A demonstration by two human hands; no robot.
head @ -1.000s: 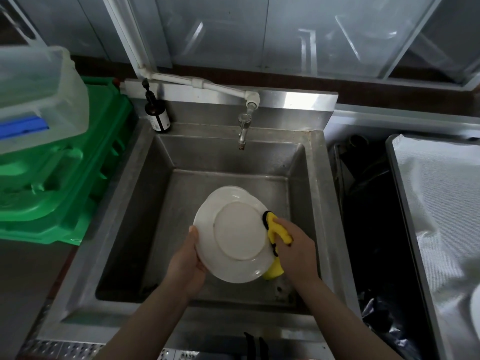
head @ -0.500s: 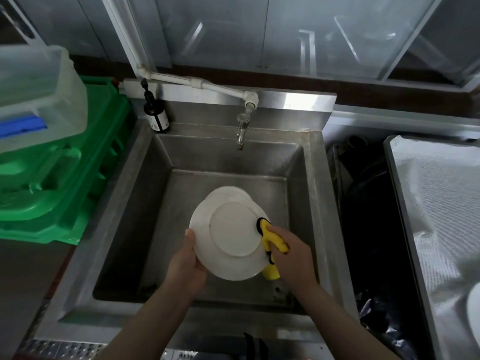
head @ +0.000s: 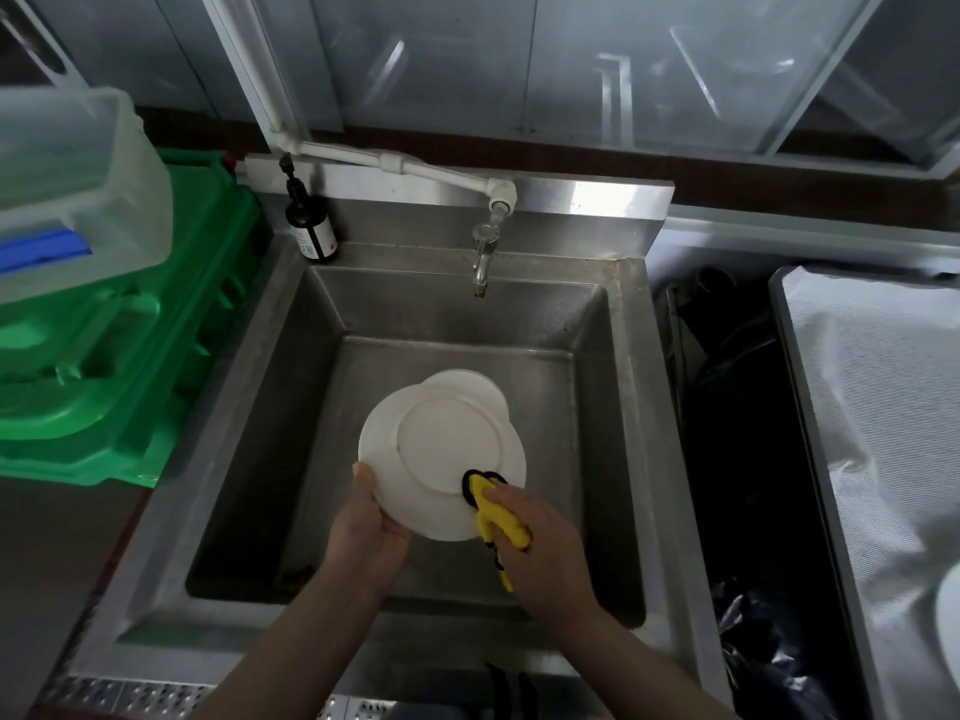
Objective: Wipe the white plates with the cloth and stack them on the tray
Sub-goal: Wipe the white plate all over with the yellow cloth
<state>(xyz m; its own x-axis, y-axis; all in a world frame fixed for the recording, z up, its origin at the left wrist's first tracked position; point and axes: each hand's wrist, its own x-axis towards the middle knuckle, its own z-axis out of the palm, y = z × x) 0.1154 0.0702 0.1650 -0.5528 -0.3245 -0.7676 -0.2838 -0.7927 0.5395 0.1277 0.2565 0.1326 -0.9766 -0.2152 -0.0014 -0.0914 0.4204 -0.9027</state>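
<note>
Over the steel sink (head: 249, 439) my left hand (head: 366, 532) grips the lower left rim of a white plate (head: 441, 449), held bottom side up. My right hand (head: 540, 553) grips a yellow cloth with black trim (head: 493, 511) and presses it on the plate's lower right rim. Another white plate (head: 467, 381) lies in the basin behind it, mostly hidden. At the right stands a tray (head: 883, 407) lined with pale cloth, and the edge of a white plate (head: 948, 615) shows on it at the frame's right border.
A tap (head: 483, 252) hangs over the back of the basin, with a dark pump bottle (head: 310, 226) at the back left corner. Green crates (head: 119, 356) and a clear plastic bin (head: 72, 189) are stacked left of the sink. A dark gap with a black bag (head: 753, 641) lies between sink and tray.
My right hand has slid the cloth from the plate's right edge down to its lower right rim. The plate stays in my left hand's grip.
</note>
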